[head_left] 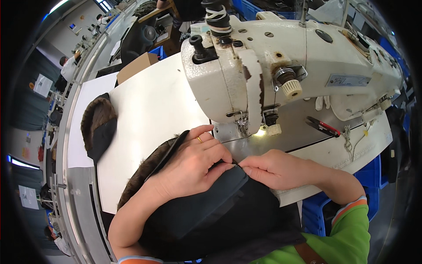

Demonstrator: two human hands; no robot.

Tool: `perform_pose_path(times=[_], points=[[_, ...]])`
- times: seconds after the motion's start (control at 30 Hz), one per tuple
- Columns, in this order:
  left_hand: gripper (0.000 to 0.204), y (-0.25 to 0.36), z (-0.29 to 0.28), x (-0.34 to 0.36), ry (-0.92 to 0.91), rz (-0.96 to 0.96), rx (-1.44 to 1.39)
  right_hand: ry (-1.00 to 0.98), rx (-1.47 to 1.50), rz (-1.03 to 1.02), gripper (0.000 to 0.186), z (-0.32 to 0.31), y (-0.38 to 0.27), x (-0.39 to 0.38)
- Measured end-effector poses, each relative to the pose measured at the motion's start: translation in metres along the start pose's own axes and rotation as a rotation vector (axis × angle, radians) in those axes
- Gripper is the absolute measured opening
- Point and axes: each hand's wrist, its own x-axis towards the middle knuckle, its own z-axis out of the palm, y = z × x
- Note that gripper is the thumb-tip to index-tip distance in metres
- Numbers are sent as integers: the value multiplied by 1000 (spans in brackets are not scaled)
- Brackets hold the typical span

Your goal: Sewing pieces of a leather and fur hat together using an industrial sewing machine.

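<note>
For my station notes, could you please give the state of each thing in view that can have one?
Dark fur-trimmed piece, held at its edge.
Left hand, pinching it.
Right hand, pinching it.
Other fur-trimmed piece, lying unheld.
Sewing machine, running or stopped unclear.
Lamp, lit.
Red-handled tool, lying unheld.

From here I see a dark fabric piece [206, 200], brown fur [138, 178] along its left side, draped across my view's lower centre.
</note>
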Motion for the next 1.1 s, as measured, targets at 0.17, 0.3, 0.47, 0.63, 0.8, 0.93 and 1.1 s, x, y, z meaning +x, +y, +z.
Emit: perform_pose_path(times=[0.17,0.3,0.47,0.63,0.8,0.93,1.1], points=[[16,-3,3,-4,24,-3,-18,5,-179,-7,23,3,-13,0],[16,-2,-1,-4,-12,-13,-16,58,-183,46,29,4,-18,1],[25,-1,-9,-2,2,-34,90,95,-138,37,28,9,-12,0],[15,-9,-14,-1,10,27,277,134,-189,-27,27,10,-7,1],[13,-22,-7,-5,47,105,337,153,-129,-3,25,13,-3,4],[10,-35,-19,8,66,243,553,327,-35,22,25,26,3,20],[16,-55,-10,26,49,200,432,362,-55,54,30,23,16,33]])
